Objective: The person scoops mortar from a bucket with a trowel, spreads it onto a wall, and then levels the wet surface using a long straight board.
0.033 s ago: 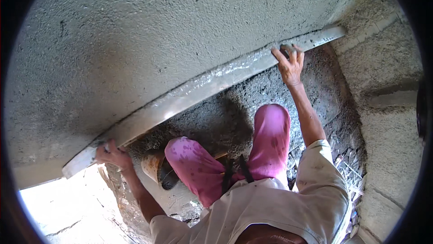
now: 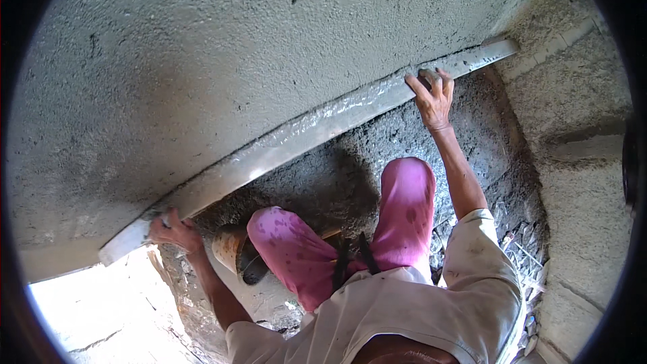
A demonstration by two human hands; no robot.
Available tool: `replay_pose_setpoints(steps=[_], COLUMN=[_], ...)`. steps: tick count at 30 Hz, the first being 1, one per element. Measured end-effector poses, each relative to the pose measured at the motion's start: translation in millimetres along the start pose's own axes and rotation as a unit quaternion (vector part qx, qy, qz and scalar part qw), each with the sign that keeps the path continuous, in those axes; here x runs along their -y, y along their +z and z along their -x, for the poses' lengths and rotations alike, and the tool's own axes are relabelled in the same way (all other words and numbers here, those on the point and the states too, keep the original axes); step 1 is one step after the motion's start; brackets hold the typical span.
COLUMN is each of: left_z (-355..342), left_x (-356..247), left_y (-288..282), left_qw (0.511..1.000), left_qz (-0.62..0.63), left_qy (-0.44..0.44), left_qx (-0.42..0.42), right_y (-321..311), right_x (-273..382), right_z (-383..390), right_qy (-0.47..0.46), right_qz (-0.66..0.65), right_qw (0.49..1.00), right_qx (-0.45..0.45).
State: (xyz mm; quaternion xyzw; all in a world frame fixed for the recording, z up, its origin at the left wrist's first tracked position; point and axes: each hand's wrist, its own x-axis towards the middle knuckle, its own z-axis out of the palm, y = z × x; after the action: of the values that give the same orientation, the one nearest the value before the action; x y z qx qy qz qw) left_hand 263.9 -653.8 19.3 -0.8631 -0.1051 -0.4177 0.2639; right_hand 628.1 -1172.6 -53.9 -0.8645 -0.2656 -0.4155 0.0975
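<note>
A long metal straightedge [image 2: 303,129], smeared with wet mortar, lies on a slant against the freshly plastered wall [image 2: 222,47]. My left hand [image 2: 176,233] grips it close to its lower left end, fingers curled over the edge. Farther up and to the right, my right hand [image 2: 435,100] has its fingers hooked over the same bar. A ridge of grey mortar runs along the bar's upper edge, touching the wall. The undersides of both hands are partly hidden.
Between the wall and my pink-clad knees [image 2: 407,192] is dark, rough mortar [image 2: 323,172]. A rusty round container [image 2: 229,249] stands by my left knee. At the right rises another rough wall [image 2: 579,216]; debris [image 2: 529,276] lies along its foot. Bright light fills the lower left opening.
The straightedge's left end and my left hand have shifted slightly to the right. My right hand stays nearly in place on the bar.
</note>
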Motion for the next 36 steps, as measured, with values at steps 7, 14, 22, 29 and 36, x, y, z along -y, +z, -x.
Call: replay_pose_setpoints(steps=[7, 14, 22, 29, 36], left_z=[69.6, 87.4, 130.2, 122.9, 107.4], left_x=[-50.7, -76.3, -82.7, -73.7, -72.5], left_y=[39.9, 50.7, 68.7, 61.3, 50.8], left_qw=[0.995, 0.99, 0.984, 0.978, 0.976], left_qz=[0.041, 0.067, 0.047, 0.063, 0.061], left_qy=[-0.066, -0.086, -0.091, -0.066, -0.087], left_qx=[0.064, 0.088, 0.146, 0.188, 0.191], right_y=[8.2, 28.3, 63.1, 47.5, 11.9], right_x=[-5.4, -11.2, -1.8, 7.8, -6.6], right_z=[14.1, 42.6, 84.9, 89.0, 47.5], right_qy=[-0.056, -0.066, -0.079, -0.082, -0.099], right_qz=[-0.002, 0.023, 0.007, 0.004, 0.041], right_qw=[0.998, 0.996, 0.988, 0.986, 0.989], right_qx=[0.027, 0.047, 0.129, 0.147, 0.104])
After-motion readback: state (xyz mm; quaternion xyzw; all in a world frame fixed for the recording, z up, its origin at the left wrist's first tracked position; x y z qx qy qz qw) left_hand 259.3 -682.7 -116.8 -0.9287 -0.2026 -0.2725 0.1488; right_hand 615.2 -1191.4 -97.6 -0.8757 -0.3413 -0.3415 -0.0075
